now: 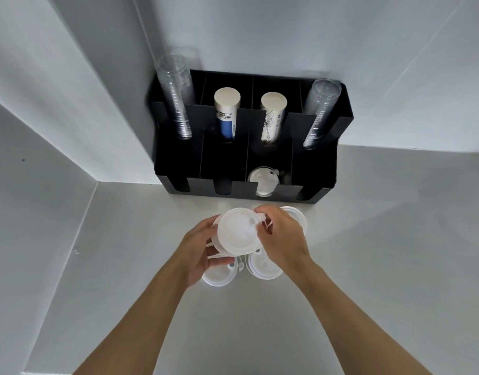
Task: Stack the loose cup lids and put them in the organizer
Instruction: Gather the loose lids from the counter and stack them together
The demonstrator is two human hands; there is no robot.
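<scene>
Both hands hold a small stack of white cup lids (237,230) just above the counter, in front of the black organizer (178,169). My left hand (199,251) cups the stack from the left and below. My right hand (283,236) pinches its right rim. More loose white lids lie on the counter: one under my left hand (218,277), one below the stack (264,267), and one behind my right hand (297,215). A stack of white lids (264,181) sits in the organizer's front row, third slot from the left.
The organizer's back row holds clear cup stacks at the far left (174,96) and far right (320,112), and two paper cup stacks (226,115) (272,117) between them. White walls close in on the left and behind. The grey counter (381,239) extends right and toward me.
</scene>
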